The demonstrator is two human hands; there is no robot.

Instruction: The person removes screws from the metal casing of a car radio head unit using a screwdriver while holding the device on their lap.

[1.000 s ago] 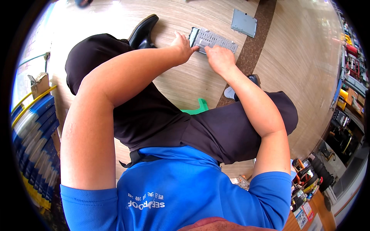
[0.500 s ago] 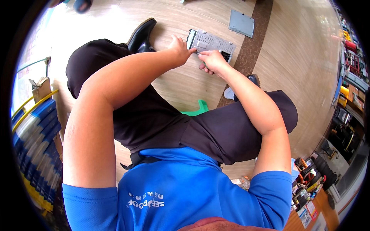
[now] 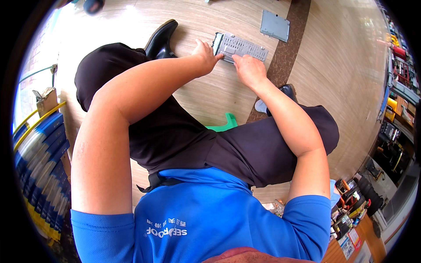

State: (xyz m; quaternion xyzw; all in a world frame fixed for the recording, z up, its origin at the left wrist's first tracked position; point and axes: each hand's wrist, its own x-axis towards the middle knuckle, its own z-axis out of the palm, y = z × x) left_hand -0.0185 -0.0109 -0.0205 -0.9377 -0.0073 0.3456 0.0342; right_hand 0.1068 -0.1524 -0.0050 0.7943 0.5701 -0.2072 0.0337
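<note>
A grey metal-cased electronic unit with a slotted top lies on the floor ahead of me, a pale strip along its left end. My left hand is at its near left corner, thumb tip touching the edge and the other fingers spread apart from it. My right hand reaches over the near edge with its back upward. Its fingertips meet the casing near the middle of that edge. The other fingers curl underneath, so whatever they hold is hidden.
A flat grey metal panel lies beyond the unit, beside a dark brown floor strip. Something green shows between my legs. Blue-and-yellow stacked goods stand at left; crowded shelves and loose tools line the right.
My right hand has turned palm down and moved slightly right, onto the unit's near edge. The thin tool with a greenish handle seen in it before is out of sight. My left hand stays put.
</note>
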